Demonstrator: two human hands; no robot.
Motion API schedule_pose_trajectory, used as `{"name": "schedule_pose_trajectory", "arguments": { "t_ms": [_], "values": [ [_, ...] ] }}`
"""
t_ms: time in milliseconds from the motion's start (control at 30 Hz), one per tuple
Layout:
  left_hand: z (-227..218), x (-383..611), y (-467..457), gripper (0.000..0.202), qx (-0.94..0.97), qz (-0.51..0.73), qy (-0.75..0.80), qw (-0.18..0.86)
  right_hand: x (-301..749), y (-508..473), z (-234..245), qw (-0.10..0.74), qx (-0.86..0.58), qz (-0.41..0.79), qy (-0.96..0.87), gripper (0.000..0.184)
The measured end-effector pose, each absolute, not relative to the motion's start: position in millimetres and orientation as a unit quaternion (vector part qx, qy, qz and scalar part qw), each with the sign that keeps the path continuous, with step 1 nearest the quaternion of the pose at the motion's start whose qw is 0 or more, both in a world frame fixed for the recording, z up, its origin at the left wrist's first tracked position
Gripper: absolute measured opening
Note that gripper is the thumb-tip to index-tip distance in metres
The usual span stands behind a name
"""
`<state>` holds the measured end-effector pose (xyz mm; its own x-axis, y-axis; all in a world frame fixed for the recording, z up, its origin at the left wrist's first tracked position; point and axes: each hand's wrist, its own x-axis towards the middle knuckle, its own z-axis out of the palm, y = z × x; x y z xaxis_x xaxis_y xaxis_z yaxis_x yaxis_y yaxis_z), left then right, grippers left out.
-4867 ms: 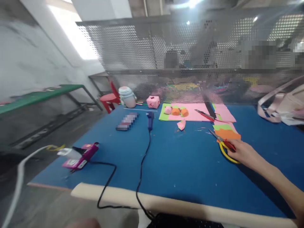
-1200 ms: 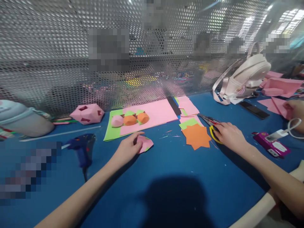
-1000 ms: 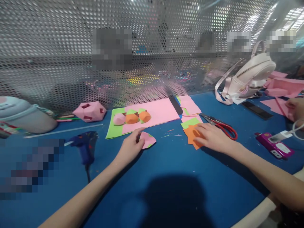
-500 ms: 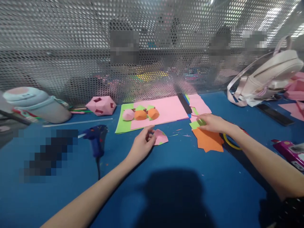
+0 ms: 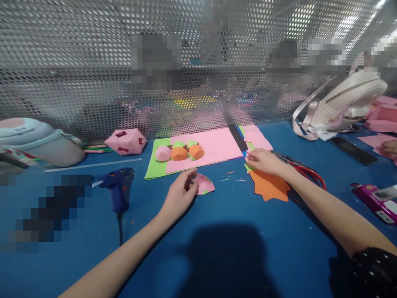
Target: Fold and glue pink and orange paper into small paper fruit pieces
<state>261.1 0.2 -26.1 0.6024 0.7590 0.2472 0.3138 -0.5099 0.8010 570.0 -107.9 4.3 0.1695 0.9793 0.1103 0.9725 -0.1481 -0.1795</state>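
Observation:
My left hand (image 5: 181, 191) has its fingers curled at the near edge of a small domed pink paper piece (image 5: 205, 185) with green bits on it, holding it against the blue table. Over on the right, my right hand (image 5: 263, 160) reaches into the paper scraps with its fingertips drawn together. Whatever is between those fingertips is hidden. Under that hand lie an orange star-shaped paper (image 5: 269, 186) and a bit of green paper (image 5: 248, 167). Small pink (image 5: 163, 153) and orange paper domes (image 5: 179, 153) sit on green and pink sheets (image 5: 214, 145).
A blue glue gun (image 5: 119, 190) lies left of my left arm. Along the back are a pink paper polyhedron (image 5: 125, 141), a pouch (image 5: 46, 142) and a backpack (image 5: 344, 103). Red-handled tools (image 5: 313, 176), a phone (image 5: 353, 150) and another person's hand (image 5: 389, 147) are on the right.
My right hand has shifted slightly left over the scraps, its fingers drawing closer together. A yellow loop beside my right forearm no longer shows. The view has turned slightly; my left hand keeps the pink piece.

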Motion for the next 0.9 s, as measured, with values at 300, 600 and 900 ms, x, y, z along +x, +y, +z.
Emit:
{"name": "schedule_pose_trajectory", "arguments": {
  "t_ms": [300,600,900],
  "values": [
    [-24.0,257.2,-1.4,0.036,0.83,0.319,0.334,0.312,547.5,-104.4,-13.5,0.076,-0.781,-0.051,-0.617,0.023],
    [-21.4,256.9,-5.7,0.03,0.856,0.347,0.284,0.257,559.3,-111.8,-1.8,0.087,-0.731,0.027,-0.676,0.013],
    [-17.5,256.7,-10.8,0.026,0.884,0.348,0.241,0.196,578.5,-112.0,4.9,0.151,-0.709,0.146,-0.673,0.017]
  ]
}}
